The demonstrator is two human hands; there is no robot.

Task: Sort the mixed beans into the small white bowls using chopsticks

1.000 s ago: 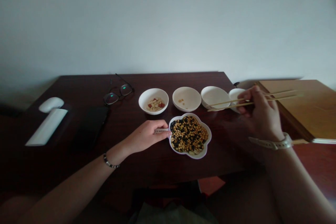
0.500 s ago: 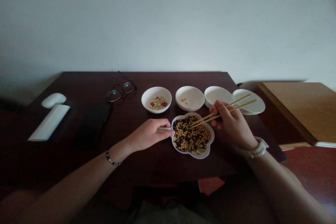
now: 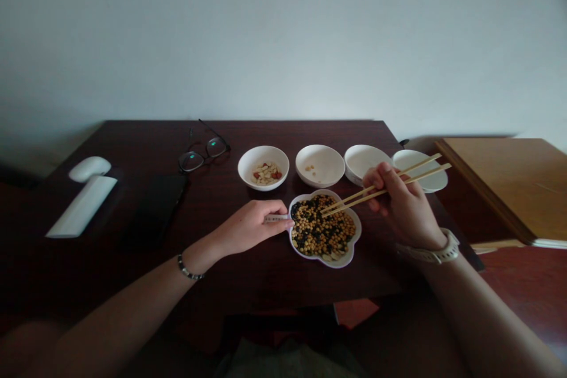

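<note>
My left hand (image 3: 252, 224) pinches the short handle of a flower-shaped dish (image 3: 351, 251) on the dark table. Yellow and black beans (image 3: 319, 230) fill the dish, with some pale flat pieces near its front edge. My right hand (image 3: 401, 204) grips a pair of chopsticks (image 3: 354, 199), their tips together among the beans. Behind the dish, a white bowl (image 3: 244, 176) holds pale flat pieces and some red ones. To its right, a second white bowl (image 3: 334, 174) has a few pale bits in it. Two more white bowls, a third (image 3: 363, 156) and a fourth (image 3: 436, 180), are partly hidden by my right hand and the chopsticks.
Glasses (image 3: 206, 155) lie at the back of the table (image 3: 266, 280). On the left are a dark flat object (image 3: 155, 209), a white case (image 3: 82, 207) and a rounded white object (image 3: 90, 169). A wooden surface (image 3: 509, 183) stands beyond the right edge.
My right hand has shifted a little to the right and toward me, with the chopsticks' rear ends moving right too. Their tips stay in the beans. My left hand holds still on the handle.
</note>
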